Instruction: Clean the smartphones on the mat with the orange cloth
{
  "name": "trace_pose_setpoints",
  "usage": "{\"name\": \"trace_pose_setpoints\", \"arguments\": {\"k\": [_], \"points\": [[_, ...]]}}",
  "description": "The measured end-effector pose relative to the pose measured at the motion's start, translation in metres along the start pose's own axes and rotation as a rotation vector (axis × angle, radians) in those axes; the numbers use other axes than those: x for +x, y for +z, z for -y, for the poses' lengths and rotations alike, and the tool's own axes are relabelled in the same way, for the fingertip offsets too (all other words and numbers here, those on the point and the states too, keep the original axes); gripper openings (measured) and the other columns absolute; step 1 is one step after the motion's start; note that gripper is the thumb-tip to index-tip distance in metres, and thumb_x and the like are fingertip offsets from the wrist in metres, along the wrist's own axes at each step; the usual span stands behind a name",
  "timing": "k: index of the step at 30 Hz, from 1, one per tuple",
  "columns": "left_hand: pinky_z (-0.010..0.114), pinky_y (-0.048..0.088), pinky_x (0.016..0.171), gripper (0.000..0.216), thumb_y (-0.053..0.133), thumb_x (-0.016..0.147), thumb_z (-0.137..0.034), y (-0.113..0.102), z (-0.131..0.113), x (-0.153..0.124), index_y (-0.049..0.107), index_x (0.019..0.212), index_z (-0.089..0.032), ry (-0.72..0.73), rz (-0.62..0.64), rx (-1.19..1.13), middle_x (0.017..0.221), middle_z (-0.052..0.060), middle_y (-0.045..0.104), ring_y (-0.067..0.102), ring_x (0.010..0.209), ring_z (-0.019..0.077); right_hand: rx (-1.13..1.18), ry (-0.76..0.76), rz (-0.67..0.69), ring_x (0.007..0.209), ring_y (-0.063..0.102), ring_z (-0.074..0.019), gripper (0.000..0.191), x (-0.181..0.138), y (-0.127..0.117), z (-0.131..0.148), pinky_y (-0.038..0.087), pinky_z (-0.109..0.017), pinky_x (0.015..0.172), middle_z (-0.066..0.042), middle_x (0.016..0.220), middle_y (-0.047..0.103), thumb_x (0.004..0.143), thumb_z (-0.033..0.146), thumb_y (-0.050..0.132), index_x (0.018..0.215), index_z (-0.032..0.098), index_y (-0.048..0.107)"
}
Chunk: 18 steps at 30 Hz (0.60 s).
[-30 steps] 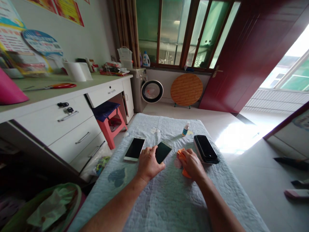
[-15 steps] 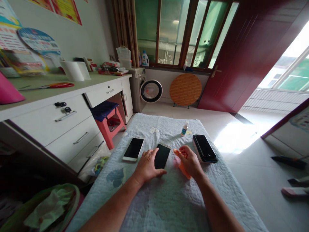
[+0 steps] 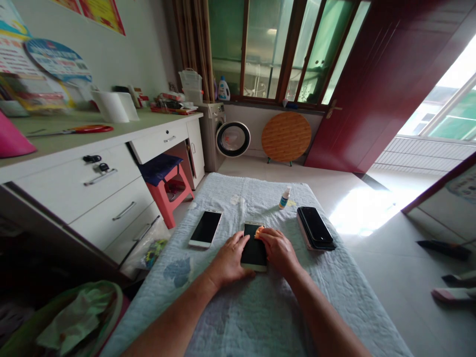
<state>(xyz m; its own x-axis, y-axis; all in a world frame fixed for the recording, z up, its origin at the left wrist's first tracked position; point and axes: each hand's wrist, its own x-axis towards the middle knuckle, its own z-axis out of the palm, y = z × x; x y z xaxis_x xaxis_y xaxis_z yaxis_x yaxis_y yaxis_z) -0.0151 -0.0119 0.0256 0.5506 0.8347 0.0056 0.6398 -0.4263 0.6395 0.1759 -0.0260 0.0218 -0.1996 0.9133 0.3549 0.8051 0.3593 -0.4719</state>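
Note:
A phone (image 3: 253, 248) with a dark screen and pale frame lies on the quilted cloth-covered table (image 3: 260, 307). My left hand (image 3: 227, 260) rests on its left edge, fingers curled against it. My right hand (image 3: 277, 250) is closed on a small orange cloth (image 3: 259, 230) and presses it on the upper part of the screen. A second white-framed phone (image 3: 206, 228) lies to the left. To the right sits a stack of dark phones (image 3: 315, 227).
A small spray bottle (image 3: 284, 197) stands at the far side of the table. On the left are white desk drawers (image 3: 92, 198) and a red stool (image 3: 167, 186). A washing machine (image 3: 230, 139), a round wooden tabletop (image 3: 286, 137) and a red door (image 3: 390, 84) stand beyond.
My left hand pulled the middle phone closer and straightened it. My right hand moved left with the orange cloth from the table onto the phone's screen.

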Motion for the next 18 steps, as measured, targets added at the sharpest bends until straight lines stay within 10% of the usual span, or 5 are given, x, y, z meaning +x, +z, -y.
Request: {"name": "trace_pose_setpoints", "arguments": {"k": [12,18], "points": [[0.044,0.034,0.11,0.093,0.082,0.055,-0.042,0.001,0.004,0.002,0.047,0.135,-0.014,0.012,-0.022,0.011,0.144,0.02,0.039,0.038,0.133,0.034,0.185,-0.176,0.214,0.079,0.06,-0.0082,0.021,-0.013,-0.01,0.029,0.042,-0.017,0.073,0.003,0.086,0.065,0.081,0.007,0.053,0.074,0.022,0.067],[0.045,0.032,0.111,0.093,0.08,0.056,-0.042,0.002,0.006,0.002,0.043,0.137,-0.016,0.006,0.016,0.056,0.148,0.018,0.035,0.036,0.135,0.0328,0.156,0.0,0.064,0.076,0.059,-0.0128,0.022,-0.004,-0.006,0.011,0.043,-0.021,0.072,-0.001,0.084,0.063,0.088,0.016,0.046,0.079,0.022,0.065]]}}
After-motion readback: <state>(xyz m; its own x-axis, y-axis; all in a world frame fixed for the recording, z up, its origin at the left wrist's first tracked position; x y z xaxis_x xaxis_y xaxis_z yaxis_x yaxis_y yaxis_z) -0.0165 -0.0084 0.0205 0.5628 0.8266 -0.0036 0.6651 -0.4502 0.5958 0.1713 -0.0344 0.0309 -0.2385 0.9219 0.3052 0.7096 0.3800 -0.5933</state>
